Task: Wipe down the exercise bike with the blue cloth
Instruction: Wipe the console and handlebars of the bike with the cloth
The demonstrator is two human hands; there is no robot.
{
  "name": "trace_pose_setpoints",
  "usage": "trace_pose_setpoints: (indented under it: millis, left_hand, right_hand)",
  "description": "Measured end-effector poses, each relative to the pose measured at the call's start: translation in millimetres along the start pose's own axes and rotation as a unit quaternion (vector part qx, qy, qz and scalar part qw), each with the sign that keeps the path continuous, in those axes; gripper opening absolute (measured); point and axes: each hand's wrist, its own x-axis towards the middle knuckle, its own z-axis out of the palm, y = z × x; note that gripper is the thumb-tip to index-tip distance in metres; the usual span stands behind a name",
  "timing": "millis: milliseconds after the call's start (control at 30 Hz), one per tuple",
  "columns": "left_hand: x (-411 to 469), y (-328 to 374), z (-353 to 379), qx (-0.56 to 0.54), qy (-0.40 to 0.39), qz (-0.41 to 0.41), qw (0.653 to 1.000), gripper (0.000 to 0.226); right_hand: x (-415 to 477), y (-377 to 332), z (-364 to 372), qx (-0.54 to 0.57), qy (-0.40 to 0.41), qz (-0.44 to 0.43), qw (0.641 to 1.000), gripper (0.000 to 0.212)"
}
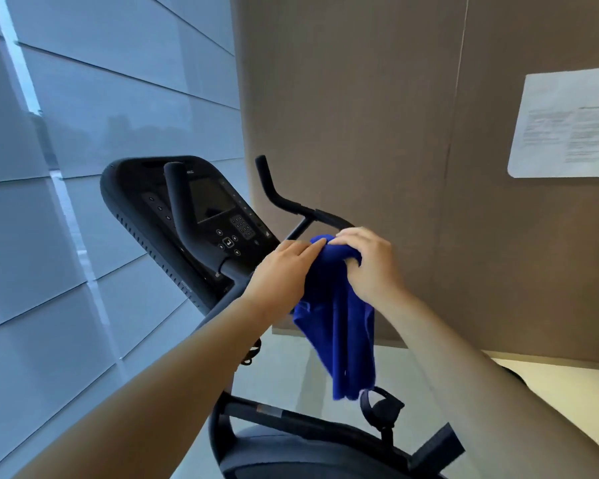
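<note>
A dark exercise bike stands in front of me, its console (pixel 201 209) tilted at centre left and its right handlebar (pixel 284 198) rising behind my hands. The blue cloth (pixel 339 326) is bunched at the top over the near end of that handlebar and hangs down long below. My right hand (pixel 367 264) grips the bunched top of the cloth. My left hand (pixel 284 267) rests flat against the cloth's left side, fingers together and pointing right. The bar under the cloth is hidden. A pedal with a strap (pixel 381 409) shows below the cloth.
A window with pale blinds (pixel 83 236) fills the left. A brown wall panel (pixel 360 115) stands close behind the bike, with a printed notice (pixel 567 122) stuck on its right part. Pale floor (pixel 291 368) lies beneath.
</note>
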Motion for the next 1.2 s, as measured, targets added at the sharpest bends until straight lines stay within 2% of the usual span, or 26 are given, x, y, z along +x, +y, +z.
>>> trace_pose_setpoints:
  millis: [100,133,167,233,300,333,367,467,533,600,700,767,900,1033,1100,1200]
  left_hand:
    - [26,18,-5,0.021,0.052,-0.001,0.998,0.066]
    - [29,19,-5,0.049,0.053,0.003,0.997,0.067]
    - [29,17,-5,0.091,0.033,0.005,0.995,0.068]
    - [22,7,0,0.167,-0.069,-0.003,0.984,0.064]
    - [8,-5,7,0.140,-0.222,-0.054,0.963,0.059]
    - [2,-7,10,0.094,-0.276,-0.090,0.952,0.059]
    - [-4,-8,13,0.047,-0.295,-0.119,0.947,0.060]
    - [-13,-8,30,-0.010,-0.219,-0.143,0.965,0.052]
    - [-11,-6,44,0.024,-0.146,-0.150,0.978,0.051]
    - [-3,-8,51,0.066,-0.107,-0.159,0.979,0.048]
    - [8,-13,53,0.090,-0.092,-0.147,0.981,0.049]
    - [9,-14,52,0.094,-0.088,-0.146,0.981,0.054]
    - [9,-3,57,0.127,-0.097,-0.205,0.966,0.049]
    - [-1,21,63,0.089,-0.044,-0.237,0.967,0.039]
    - [-17,35,62,0.061,-0.036,-0.213,0.975,0.039]
    - [-44,49,58,0.061,-0.059,-0.174,0.981,0.048]
  right_hand:
    - [21,15,-16,0.021,0.056,-0.040,0.997,0.049]
    - [22,22,-17,0.026,0.042,-0.053,0.997,0.048]
    - [19,32,-15,0.031,-0.006,-0.062,0.998,0.044]
    - [2,51,0,0.023,-0.177,-0.057,0.982,0.044]
    - [-19,65,24,0.012,-0.305,-0.035,0.952,0.057]
    - [-28,68,37,0.014,-0.314,-0.031,0.949,0.060]
    - [-33,69,49,0.018,-0.290,-0.032,0.956,0.062]
    - [-24,66,75,-0.015,-0.193,-0.043,0.980,0.066]
    - [-8,71,85,-0.021,-0.187,-0.055,0.981,0.063]
    - [10,80,91,0.017,-0.223,-0.059,0.973,0.051]
    - [28,92,97,0.061,-0.320,-0.049,0.944,0.039]
    - [31,94,98,0.065,-0.333,-0.038,0.940,0.040]
    - [18,87,93,0.012,-0.245,-0.046,0.968,0.034]
    - [-15,76,78,0.036,-0.131,-0.027,0.990,0.030]
    - [-35,76,68,0.087,-0.137,-0.025,0.986,0.034]
    - [-60,80,52,0.157,-0.195,-0.048,0.967,0.044]
